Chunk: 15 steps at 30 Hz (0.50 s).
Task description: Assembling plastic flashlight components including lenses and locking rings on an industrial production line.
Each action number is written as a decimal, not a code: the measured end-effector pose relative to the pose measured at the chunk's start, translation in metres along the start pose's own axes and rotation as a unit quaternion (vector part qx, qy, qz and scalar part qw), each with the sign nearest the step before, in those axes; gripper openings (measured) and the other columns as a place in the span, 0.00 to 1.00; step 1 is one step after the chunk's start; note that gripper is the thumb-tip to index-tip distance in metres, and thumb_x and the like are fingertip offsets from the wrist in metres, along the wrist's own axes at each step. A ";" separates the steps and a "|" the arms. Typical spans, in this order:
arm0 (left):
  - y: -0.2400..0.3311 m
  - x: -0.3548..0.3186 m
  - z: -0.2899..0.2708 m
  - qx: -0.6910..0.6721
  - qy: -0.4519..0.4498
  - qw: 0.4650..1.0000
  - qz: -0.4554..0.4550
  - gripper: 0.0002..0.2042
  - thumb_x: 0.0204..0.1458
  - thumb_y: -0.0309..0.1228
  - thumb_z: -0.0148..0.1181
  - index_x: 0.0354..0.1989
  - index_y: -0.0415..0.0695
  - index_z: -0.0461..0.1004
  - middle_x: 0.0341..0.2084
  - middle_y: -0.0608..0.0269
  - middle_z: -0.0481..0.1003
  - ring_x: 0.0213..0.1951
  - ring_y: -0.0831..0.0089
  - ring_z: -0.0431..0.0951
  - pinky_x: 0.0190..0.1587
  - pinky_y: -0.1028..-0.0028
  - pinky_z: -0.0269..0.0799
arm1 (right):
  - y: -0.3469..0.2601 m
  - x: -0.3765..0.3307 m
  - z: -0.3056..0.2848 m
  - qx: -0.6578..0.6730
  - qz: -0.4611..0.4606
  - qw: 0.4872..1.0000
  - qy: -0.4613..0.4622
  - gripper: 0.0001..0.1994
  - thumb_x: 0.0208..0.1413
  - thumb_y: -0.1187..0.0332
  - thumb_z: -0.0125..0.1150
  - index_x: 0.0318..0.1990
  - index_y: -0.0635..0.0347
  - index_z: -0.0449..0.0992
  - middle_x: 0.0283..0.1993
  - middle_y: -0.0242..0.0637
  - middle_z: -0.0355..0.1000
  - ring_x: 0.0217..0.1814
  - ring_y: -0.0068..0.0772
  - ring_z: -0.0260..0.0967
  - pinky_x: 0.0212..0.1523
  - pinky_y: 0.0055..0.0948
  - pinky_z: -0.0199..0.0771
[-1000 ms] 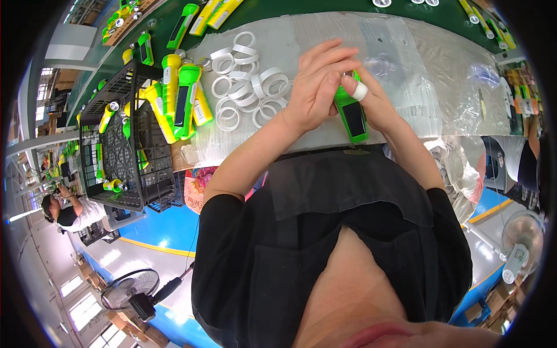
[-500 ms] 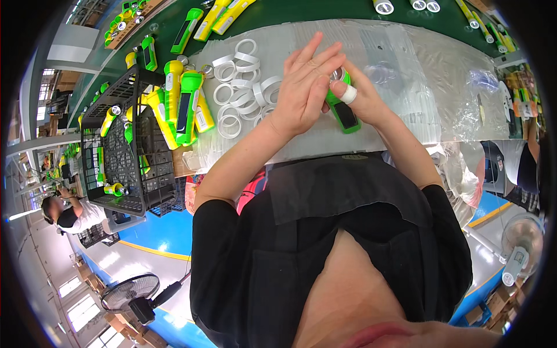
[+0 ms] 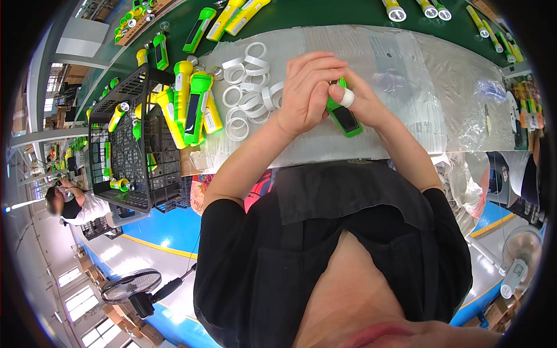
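A green flashlight (image 3: 347, 120) with a dark panel on its body is held between my two hands above the work surface, tilted with its tail end toward me. My right hand (image 3: 364, 98) grips its body, and its thumb wears a white wrap (image 3: 347, 97). Curled over the flashlight's head is my left hand (image 3: 307, 95), its fingers bent against the right hand's fingers. The head end is hidden by both hands. Left of my left hand lies a loose cluster of white rings (image 3: 233, 62) on the plastic-covered surface (image 3: 400, 127).
A black crate (image 3: 119, 200) with yellow and green flashlights (image 3: 198, 107) stands at the left. More flashlights (image 3: 200, 29) lie on the green table (image 3: 325, 14) along the far side. A fan (image 3: 139, 293) stands at lower left; a person (image 3: 78, 206) works far left.
The fingers of my left hand, stretched out before, have curled down over the flashlight's head. The whole view has shifted slightly; the right hand keeps its grip.
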<state>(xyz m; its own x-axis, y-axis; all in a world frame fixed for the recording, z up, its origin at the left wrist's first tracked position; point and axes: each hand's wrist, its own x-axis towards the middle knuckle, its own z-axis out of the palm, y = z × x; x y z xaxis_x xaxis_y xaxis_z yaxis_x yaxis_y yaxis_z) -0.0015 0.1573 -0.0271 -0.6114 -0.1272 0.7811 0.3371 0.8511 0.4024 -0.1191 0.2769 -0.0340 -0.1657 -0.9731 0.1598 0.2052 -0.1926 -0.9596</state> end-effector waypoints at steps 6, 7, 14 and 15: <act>-0.016 0.016 -0.020 0.072 0.064 0.995 -0.038 0.15 0.57 0.35 0.54 0.52 0.49 0.74 0.53 0.52 0.71 0.55 0.52 0.70 0.57 0.59 0.62 | -0.009 0.021 -0.015 0.028 -0.108 0.994 0.007 0.16 0.62 0.64 0.57 0.54 0.57 0.66 0.36 0.35 0.71 0.32 0.24 0.70 0.34 0.25 0.72; -0.028 0.018 -0.036 0.167 0.054 0.981 -0.076 0.16 0.56 0.39 0.58 0.52 0.52 0.75 0.54 0.51 0.71 0.55 0.52 0.70 0.57 0.57 0.62 | -0.004 0.024 -0.022 -0.008 -0.113 0.993 0.032 0.16 0.61 0.65 0.58 0.54 0.57 0.66 0.36 0.35 0.71 0.32 0.24 0.70 0.34 0.25 0.71; -0.070 -0.015 -0.110 0.332 -0.267 0.880 -0.212 0.13 0.52 0.42 0.63 0.41 0.50 0.80 0.42 0.61 0.78 0.43 0.62 0.76 0.51 0.59 0.62 | 0.002 0.027 -0.027 -0.021 -0.123 0.991 0.057 0.16 0.60 0.67 0.59 0.53 0.56 0.66 0.36 0.33 0.71 0.30 0.22 0.69 0.33 0.24 0.70; -0.070 -0.012 -0.110 0.312 -0.268 0.881 -0.235 0.12 0.51 0.41 0.65 0.40 0.48 0.79 0.40 0.62 0.78 0.39 0.64 0.78 0.48 0.61 0.65 | 0.002 0.027 -0.027 -0.025 -0.119 0.991 0.056 0.16 0.60 0.67 0.59 0.53 0.56 0.66 0.36 0.33 0.71 0.30 0.22 0.69 0.33 0.24 0.70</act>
<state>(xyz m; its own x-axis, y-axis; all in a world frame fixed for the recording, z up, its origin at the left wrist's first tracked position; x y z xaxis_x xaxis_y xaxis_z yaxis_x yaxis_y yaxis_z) 0.0612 0.0431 -0.0119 -0.8844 -0.4246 0.1938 -0.4011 0.9038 0.1496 -0.1489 0.2535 -0.0382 -0.3109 -0.8801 0.3588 0.0989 -0.4054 -0.9088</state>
